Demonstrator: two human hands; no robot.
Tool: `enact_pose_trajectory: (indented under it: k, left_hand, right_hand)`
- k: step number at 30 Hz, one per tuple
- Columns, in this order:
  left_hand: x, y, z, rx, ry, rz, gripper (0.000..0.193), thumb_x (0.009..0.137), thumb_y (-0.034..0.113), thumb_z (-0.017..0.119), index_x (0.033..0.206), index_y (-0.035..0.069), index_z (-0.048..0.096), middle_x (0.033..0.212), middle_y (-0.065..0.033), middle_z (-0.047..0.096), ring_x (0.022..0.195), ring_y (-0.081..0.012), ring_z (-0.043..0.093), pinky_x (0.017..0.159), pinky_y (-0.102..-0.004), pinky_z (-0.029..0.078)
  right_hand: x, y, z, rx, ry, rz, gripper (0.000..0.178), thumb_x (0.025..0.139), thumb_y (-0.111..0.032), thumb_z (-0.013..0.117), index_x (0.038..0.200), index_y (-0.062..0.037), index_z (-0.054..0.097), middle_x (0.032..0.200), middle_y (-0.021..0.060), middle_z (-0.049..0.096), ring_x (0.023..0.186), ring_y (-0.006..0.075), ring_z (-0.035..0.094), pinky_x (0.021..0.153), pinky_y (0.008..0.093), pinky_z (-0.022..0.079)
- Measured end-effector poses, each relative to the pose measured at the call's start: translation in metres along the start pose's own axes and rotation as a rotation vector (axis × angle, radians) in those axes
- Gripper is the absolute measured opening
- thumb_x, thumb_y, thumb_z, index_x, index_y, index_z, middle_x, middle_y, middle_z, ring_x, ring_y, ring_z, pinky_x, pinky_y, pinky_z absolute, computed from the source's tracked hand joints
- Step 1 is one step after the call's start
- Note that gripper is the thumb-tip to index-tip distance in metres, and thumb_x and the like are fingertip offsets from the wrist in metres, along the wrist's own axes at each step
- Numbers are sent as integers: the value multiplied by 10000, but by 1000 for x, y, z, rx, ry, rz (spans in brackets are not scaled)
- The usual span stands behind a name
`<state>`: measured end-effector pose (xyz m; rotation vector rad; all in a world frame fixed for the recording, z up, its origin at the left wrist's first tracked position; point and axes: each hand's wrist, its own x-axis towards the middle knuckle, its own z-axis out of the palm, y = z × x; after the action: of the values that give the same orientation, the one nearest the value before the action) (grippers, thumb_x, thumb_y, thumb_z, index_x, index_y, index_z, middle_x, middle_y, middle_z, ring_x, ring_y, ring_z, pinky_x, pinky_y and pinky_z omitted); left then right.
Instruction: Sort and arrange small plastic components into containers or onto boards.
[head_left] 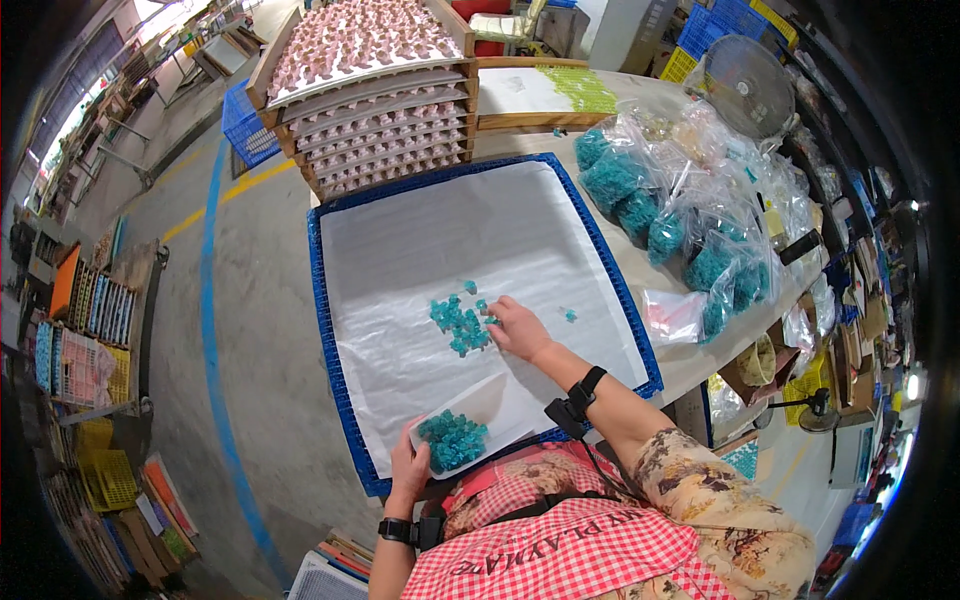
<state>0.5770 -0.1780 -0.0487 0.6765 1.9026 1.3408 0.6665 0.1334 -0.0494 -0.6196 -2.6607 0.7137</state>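
Note:
My left hand grips the edge of a white paper tray, low on the near side of the work surface. A heap of small teal plastic-looking pieces lies on it. My right hand is pinched at the right edge of a loose cluster of teal pieces, with a small teal piece at its fingertips. The cluster rests on a white sheet that lines a shallow blue tray. One stray teal piece lies right of my right hand.
Behind the blue tray, stacked wooden-framed trays hold rows of pinkish pieces. Clear plastic bags of teal pieces crowd the table's right side, near a round fan. Green pieces lie on a tray at the back. A loaded rack stands left.

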Motion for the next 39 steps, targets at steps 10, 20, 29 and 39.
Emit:
enact_pose_trajectory:
  k: [10,20,29,39]
  left_hand:
    - [1,11,-1,-18,-47,-78,452,799,106,444,1234,3,511,1105,-120,604,1004,-178,554,891,-303,428]
    - [3,4,0,10,-48,-23,444,802,98,461,1232,0,511,1093,-116,604,1011,-183,552,905,-293,419]
    - [0,3,0,22,-42,-51,448,806,127,463,1234,2,511,1088,-112,602,1007,-183,551,907,-298,421]
    - [2,1,0,23,13,-19,447,785,103,468,1223,48,542,972,-143,650,884,-207,617,807,-321,473]
  right_hand:
    - [-5,-70,-78,878,-451,197,206,846,-127,682,997,10,654,807,71,666,660,103,634,601,238,523]
    - [-3,-23,-10,136,-149,-28,220,785,-140,689,1006,-144,688,951,101,561,880,295,579,766,392,493]
    - [-6,-1,0,326,-155,46,226,811,-70,643,1031,-114,663,922,96,595,809,245,622,709,333,516]
    - [9,-73,-86,1090,-757,183,250,919,-199,611,1104,-34,634,803,16,636,674,66,599,603,218,478]
